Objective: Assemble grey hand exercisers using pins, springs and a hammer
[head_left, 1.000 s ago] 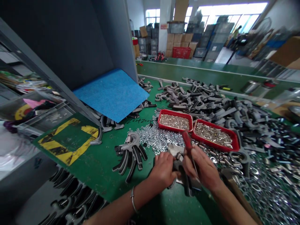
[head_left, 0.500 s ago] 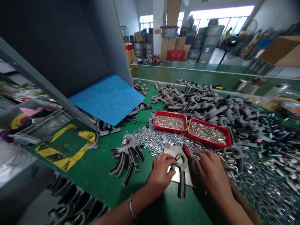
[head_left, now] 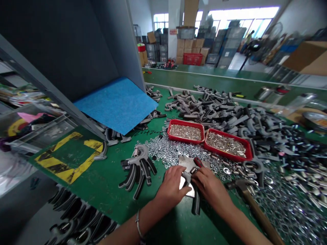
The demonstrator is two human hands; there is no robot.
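Observation:
Over a metal plate (head_left: 184, 162) on the green table, a grey handle piece with a coil spring (head_left: 196, 200) lies between both hands. My left hand (head_left: 173, 183) is closed on its left side, thumb and fingers around the grey part. My right hand (head_left: 211, 187) has its fingertips pressed on the piece near the spring. Just beyond the right fingers is a red-handled tool (head_left: 198, 162); its lower part is hidden by that hand. To the left, several assembled grips (head_left: 139, 165) with black pads lie fanned out.
Two red trays (head_left: 186, 140) (head_left: 227, 157) of small metal pins stand behind the plate, with loose washers (head_left: 166, 149) around. A hammer (head_left: 258, 211) lies at right. Grey handles (head_left: 214, 109) are heaped at the back. Blue sheet (head_left: 117, 105) and yellow-black tape (head_left: 60, 166) are at left.
My right hand has moved left onto the handle piece. The red-handled tool has shifted left and now lies lower. The hammer at right shows more fully.

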